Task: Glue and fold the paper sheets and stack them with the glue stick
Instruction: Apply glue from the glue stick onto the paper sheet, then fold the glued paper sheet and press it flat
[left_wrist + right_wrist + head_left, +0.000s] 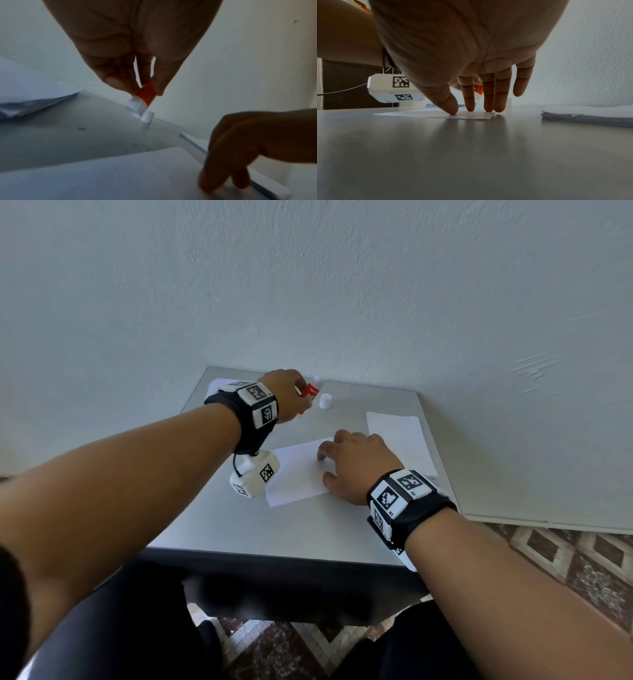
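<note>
Your left hand (286, 395) pinches the red glue stick (309, 396) near the top centre of the head view, at the far edge of the table (308, 529). From the left wrist camera the stick's white tip points down and away, close to the white cap (325, 400); whether they touch, you can't tell.

Your right hand (352, 463) lies spread, thumb and fingertips (470, 106) pressing a single paper sheet (294, 474) flat at mid-frame. It grasps nothing.

A stack of sheets (400, 440) lies right of centre. Another pile of paper (217, 385) sits partly hidden behind your left wrist at upper left.

Step in hand, as a judgement: the stick is uncapped and gripped, the sheet is pinned, and no fold is visible yet. It looks like either gluing is about to start or the stick is going back to its cap.

If gluing comes next, it calls for bringing the tip to the pinned sheet and keeping it pressed flat so it doesn't drag.

Writing: the stick's label carries print, too blurred to read. The wrist bands show black-and-white square code markers only.
</note>
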